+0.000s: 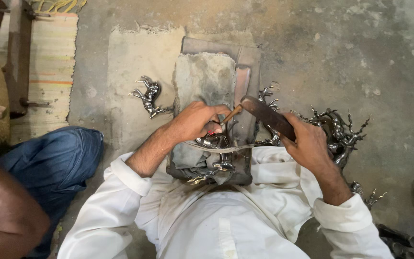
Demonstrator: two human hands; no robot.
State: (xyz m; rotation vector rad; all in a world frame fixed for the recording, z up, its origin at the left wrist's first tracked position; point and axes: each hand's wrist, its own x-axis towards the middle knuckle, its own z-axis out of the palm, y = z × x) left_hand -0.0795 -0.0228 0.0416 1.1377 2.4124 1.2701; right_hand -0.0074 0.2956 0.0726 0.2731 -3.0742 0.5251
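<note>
both hands work over a worn block between the person's knees. left hand (198, 121) is curled shut around a thin wooden-handled tool (230, 115), its tip down on a shiny metal figure (212, 141) that lies on the block (206, 79) under that hand. right hand (310, 142) is closed around the handle end of a flat dark mallet (267, 116), whose far end sits just beside the top of the thin tool. more shiny deer figures (337, 130) are heaped just beyond the right hand, and a single one (149, 95) lies on the cloth up and to the left of the left hand. another person's knee in blue trousers (56, 160) is well off to the left.
</note>
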